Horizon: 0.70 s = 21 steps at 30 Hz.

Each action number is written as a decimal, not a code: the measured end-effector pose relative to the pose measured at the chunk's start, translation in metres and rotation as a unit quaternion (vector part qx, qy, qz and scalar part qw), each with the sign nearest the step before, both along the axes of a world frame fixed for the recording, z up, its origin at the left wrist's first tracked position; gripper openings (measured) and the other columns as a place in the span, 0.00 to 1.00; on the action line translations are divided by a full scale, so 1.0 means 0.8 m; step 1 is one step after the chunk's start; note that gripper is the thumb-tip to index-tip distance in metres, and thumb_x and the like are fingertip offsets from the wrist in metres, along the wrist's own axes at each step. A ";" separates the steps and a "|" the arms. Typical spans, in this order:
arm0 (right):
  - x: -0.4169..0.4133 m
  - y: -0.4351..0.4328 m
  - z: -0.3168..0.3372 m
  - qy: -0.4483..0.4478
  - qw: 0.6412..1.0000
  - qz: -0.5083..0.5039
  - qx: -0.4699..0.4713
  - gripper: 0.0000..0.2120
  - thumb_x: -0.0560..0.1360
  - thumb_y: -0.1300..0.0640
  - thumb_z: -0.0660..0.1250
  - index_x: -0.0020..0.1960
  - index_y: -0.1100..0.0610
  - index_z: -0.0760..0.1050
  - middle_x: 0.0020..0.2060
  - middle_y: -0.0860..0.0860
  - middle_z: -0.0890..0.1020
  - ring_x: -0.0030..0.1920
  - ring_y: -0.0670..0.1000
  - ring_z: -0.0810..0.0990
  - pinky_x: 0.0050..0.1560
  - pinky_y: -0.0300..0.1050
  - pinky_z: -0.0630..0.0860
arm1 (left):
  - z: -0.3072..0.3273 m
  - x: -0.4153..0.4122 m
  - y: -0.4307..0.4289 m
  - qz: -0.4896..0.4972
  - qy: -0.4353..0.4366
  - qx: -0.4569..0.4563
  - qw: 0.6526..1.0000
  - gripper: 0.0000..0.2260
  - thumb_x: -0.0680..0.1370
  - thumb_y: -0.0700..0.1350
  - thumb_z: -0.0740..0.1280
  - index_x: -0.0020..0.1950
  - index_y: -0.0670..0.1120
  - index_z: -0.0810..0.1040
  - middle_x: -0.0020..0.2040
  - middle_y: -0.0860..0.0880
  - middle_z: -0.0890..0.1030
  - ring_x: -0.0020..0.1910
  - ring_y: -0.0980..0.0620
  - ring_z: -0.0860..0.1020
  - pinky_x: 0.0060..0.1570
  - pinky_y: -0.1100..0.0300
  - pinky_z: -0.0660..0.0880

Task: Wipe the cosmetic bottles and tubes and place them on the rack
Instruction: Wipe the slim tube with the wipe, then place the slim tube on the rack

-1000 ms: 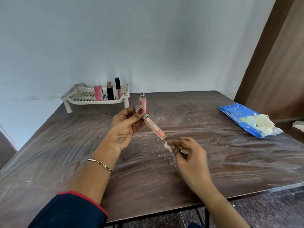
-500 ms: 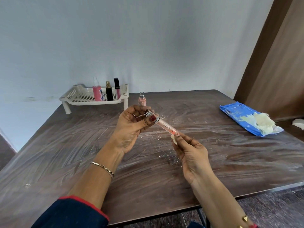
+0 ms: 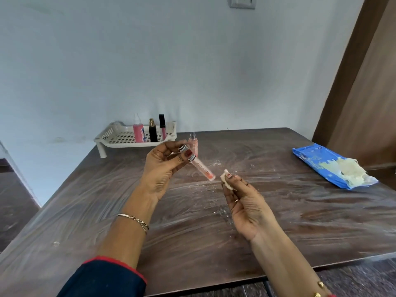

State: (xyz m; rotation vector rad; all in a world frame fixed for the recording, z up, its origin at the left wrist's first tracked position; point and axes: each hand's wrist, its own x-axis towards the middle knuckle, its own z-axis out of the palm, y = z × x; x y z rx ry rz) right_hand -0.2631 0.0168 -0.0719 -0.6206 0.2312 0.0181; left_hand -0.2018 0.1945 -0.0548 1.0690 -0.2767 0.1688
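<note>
Dark brown wood-grain surface (image 3: 278, 221), matte, streaked pale, with white specks (image 3: 216, 162) near its middle.

White perforated plastic rack (image 3: 111, 136) on short legs at the far left corner. On its right end stand upright a pink round bottle (image 3: 138, 132), a black bottle with gold top (image 3: 152, 132) and a slim black-capped gloss tube (image 3: 162, 127).

Blue glossy wipes pack (image 3: 310, 161) lies flat by the right edge, a pale crumpled wipe (image 3: 349, 170) on top of it.

Left hand (image 3: 162, 168): thumb and fingers (image 3: 171, 146) clamped on the banded cap end of a slim clear plastic tube (image 3: 201, 168) with pink-orange fill. The tube is held above the middle of the surface, slanting down to the right.

Right hand (image 3: 246, 202): thumb and forefinger pinched together on a small off-white wipe scrap (image 3: 225, 179). The scrap is just beside the tube's tip, not touching it.

Peach spray bottle (image 3: 194, 144) stands upright on the surface, near the rack's right end.
</note>
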 end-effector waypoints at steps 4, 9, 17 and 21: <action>0.007 0.012 0.016 -0.002 0.999 0.036 0.004 0.14 0.63 0.67 0.73 0.48 0.65 0.78 0.43 0.56 0.84 0.40 0.48 0.85 0.42 0.37 0.82 | 0.022 0.010 0.028 0.111 0.041 0.033 0.992 0.14 0.65 0.34 0.74 0.50 0.41 0.81 0.41 0.47 0.85 0.42 0.52 0.83 0.44 0.58 0.82; 0.018 0.024 0.027 0.003 0.998 0.064 0.004 0.23 0.63 0.66 0.73 0.57 0.65 0.77 0.48 0.58 0.82 0.44 0.50 0.83 0.46 0.39 0.80 | 0.065 0.057 0.107 0.250 0.043 0.100 0.962 0.11 0.70 0.32 0.73 0.50 0.41 0.79 0.42 0.45 0.82 0.41 0.50 0.82 0.44 0.59 0.81; 0.048 0.039 0.026 0.008 0.995 0.095 0.001 0.19 0.62 0.67 0.70 0.53 0.66 0.77 0.44 0.59 0.83 0.34 0.50 0.84 0.37 0.40 0.82 | 0.072 0.151 0.197 0.425 0.021 0.313 0.849 0.12 0.69 0.36 0.75 0.50 0.43 0.81 0.47 0.45 0.83 0.47 0.50 0.81 0.55 0.58 0.75; 0.065 0.046 0.026 -0.003 0.994 0.103 -0.020 0.16 0.62 0.66 0.68 0.49 0.67 0.78 0.36 0.57 0.83 0.30 0.49 0.83 0.32 0.38 0.81 | 0.054 0.186 0.205 0.460 0.026 0.316 0.829 0.11 0.70 0.36 0.74 0.51 0.42 0.81 0.49 0.44 0.84 0.49 0.49 0.81 0.52 0.62 0.73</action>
